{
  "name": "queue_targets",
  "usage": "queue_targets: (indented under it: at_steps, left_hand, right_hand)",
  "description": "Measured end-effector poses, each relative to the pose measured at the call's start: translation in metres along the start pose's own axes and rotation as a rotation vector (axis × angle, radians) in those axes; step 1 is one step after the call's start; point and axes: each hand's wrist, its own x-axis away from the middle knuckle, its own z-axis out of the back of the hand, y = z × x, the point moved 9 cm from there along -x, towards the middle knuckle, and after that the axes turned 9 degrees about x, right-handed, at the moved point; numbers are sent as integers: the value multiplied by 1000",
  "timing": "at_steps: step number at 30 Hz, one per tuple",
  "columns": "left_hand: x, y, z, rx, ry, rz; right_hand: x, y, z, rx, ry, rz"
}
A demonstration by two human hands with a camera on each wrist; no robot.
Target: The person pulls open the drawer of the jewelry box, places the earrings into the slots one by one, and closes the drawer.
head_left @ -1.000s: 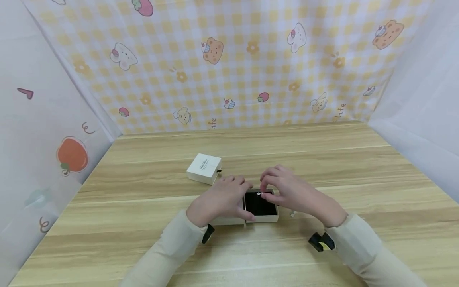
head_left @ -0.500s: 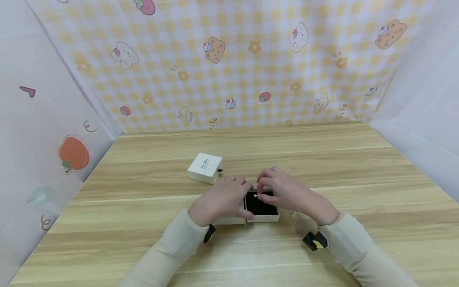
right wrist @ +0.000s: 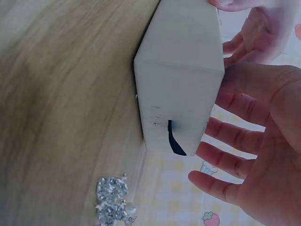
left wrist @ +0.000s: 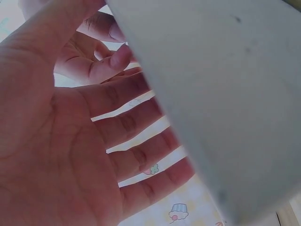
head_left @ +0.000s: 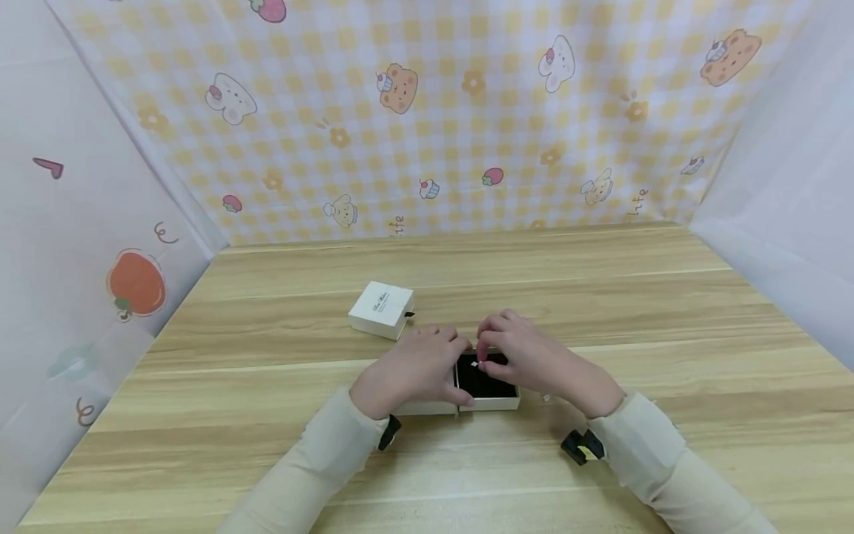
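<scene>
Narrow right-hand grip (head_left: pixel 529 356) on tiny ornament (head_left: pixel 475 364), wide left-hand grip (head_left: pixel 415 369) across box (head_left: pixel 492 405)

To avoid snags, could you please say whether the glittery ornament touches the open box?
Apart: the right wrist view shows a gap between the glittery ornament and the open box.

The left arm (head_left: pixel 313 454) extends from seven o'clock, left hand (head_left: pixel 415 371) arched, thumb spread; right arm (head_left: pixel 657 452) from four, right hand (head_left: pixel 523 357) pinching.
</scene>
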Motion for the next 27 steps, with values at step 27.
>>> queue_targets:
  at_steps: [27]
  left_hand:
    - [0, 0, 0, 0, 0, -17]
  right_hand:
    - [-1, -4, -7, 68, -8, 12]
